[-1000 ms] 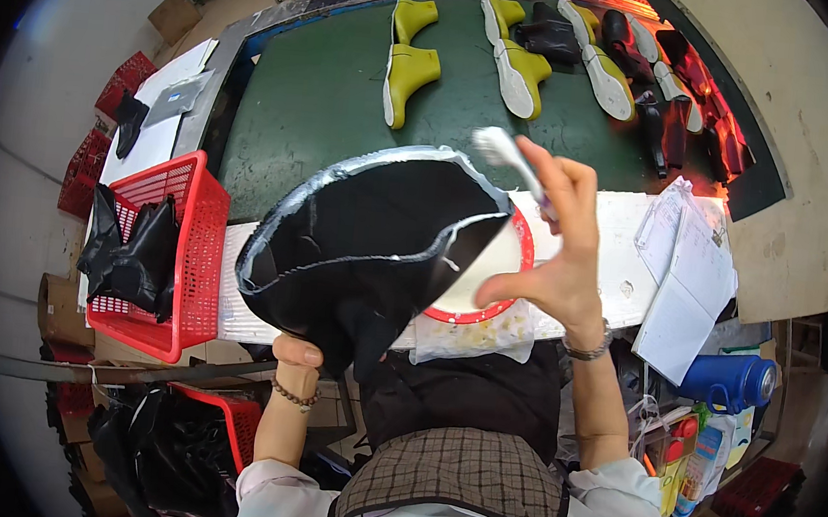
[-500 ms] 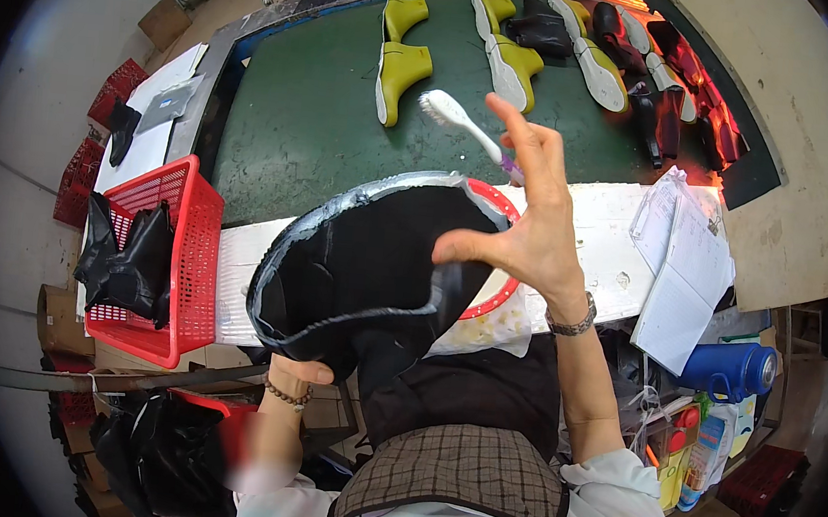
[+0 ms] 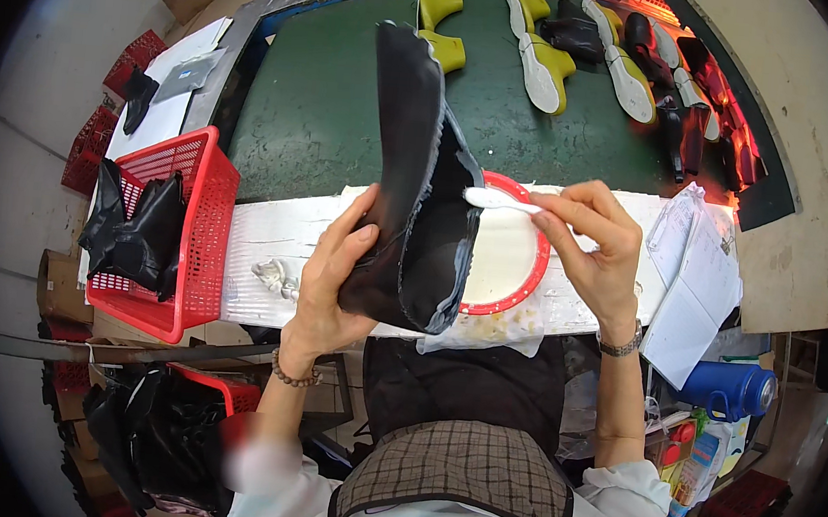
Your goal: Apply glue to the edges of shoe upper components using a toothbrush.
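Note:
My left hand (image 3: 327, 276) is closed around the side of a black leather boot upper (image 3: 396, 183), held up over the bench with its long open edge turned to the right. A whitish coating lines that raw edge, and the inside is dark. Between the thumb and fingers of my right hand (image 3: 597, 250) is a white toothbrush (image 3: 503, 200). The brush head is at the right edge of the upper; whether the bristles touch it I cannot tell. Behind the upper, partly covered by it, sits a red-rimmed bowl (image 3: 534, 277) holding a creamy white substance.
A red plastic basket (image 3: 201, 240) with black boot uppers stands at the left. Yellow boot shapes with white soles (image 3: 543, 73) lie on the green table (image 3: 299, 111). Papers (image 3: 684, 267) and a blue flask (image 3: 727, 389) are at the right. A crumpled white wad (image 3: 277, 277) lies on the white board.
The upper has been turned from lying wide open to standing on end, with my left hand now on its outer side. My right hand has lowered the toothbrush from the air to the upper's edge.

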`<state>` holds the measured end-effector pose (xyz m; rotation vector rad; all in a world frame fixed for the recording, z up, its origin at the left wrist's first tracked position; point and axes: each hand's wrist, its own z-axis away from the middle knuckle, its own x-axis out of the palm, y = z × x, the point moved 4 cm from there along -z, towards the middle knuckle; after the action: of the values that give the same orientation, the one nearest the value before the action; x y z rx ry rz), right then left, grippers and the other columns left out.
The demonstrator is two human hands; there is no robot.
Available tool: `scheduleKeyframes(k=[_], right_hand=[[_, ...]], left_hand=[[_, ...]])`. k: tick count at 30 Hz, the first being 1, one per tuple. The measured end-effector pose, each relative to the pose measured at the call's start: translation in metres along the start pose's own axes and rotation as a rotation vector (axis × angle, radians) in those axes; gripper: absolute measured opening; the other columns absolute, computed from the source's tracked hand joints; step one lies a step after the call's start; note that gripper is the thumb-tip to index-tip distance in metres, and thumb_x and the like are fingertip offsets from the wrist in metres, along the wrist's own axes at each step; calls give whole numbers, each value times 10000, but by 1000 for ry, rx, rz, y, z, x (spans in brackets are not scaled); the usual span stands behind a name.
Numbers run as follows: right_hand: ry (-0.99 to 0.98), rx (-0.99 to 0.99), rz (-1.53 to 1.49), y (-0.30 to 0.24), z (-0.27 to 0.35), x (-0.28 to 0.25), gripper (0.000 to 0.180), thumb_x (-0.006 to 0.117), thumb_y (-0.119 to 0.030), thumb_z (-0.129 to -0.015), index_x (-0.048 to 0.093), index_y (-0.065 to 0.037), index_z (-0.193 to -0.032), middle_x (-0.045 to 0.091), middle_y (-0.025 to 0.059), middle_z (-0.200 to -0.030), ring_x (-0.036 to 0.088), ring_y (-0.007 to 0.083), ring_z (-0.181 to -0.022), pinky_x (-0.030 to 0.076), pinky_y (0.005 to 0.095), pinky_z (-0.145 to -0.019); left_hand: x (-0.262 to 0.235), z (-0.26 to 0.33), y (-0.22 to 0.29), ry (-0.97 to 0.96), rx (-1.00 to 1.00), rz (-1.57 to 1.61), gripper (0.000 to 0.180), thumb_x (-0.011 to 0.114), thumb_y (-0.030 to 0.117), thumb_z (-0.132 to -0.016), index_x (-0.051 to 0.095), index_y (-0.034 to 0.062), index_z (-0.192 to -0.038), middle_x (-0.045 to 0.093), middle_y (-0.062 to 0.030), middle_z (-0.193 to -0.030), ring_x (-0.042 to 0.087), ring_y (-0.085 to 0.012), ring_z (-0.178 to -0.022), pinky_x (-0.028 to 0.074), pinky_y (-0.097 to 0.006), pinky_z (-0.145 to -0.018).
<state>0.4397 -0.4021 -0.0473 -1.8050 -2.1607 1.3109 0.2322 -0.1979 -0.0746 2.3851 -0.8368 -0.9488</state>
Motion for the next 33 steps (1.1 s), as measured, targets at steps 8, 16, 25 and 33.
scheduleKeyframes(k=[8, 16, 25, 33], right_hand=[[-81, -37, 8, -28, 27, -1, 220, 849, -60, -768, 810, -74, -983, 683, 52, -842, 630, 155, -680, 483, 283, -575], [-105, 189, -103, -11, 30, -9, 193, 841, -65, -801, 808, -65, -992, 681, 55, -818, 638, 140, -694, 483, 270, -571], [-112, -21, -42, -21, 26, -14, 183, 833, -59, -824, 803, -50, -1004, 692, 39, -848, 623, 128, -693, 477, 272, -575], [294, 731, -534, 125, 60, -19, 291, 482, -259, -1107, 635, -14, -1072, 478, -46, -716, 426, 24, -567, 330, 205, -472]], left_hand=[[4, -4, -11, 114, 4, -153, 863, 832, 7, -700, 473, 142, -1473, 436, -313, -1531, 546, -459, -1322, 483, -469, -1058], [6, -4, -8, 26, 102, -154, 873, 836, 33, -684, 494, 200, -1469, 405, -312, -1557, 554, -454, -1306, 459, -477, -1060], [17, -24, -11, 13, 39, -141, 969, 865, -2, -736, 365, 181, -1546, 366, -302, -1564, 449, -451, -1410, 444, -471, -1118], [59, -90, -45, 54, -592, 624, 903, 786, -37, -790, 290, 71, -1537, 529, -130, -1416, 552, -236, -1278, 465, -378, -1073]])
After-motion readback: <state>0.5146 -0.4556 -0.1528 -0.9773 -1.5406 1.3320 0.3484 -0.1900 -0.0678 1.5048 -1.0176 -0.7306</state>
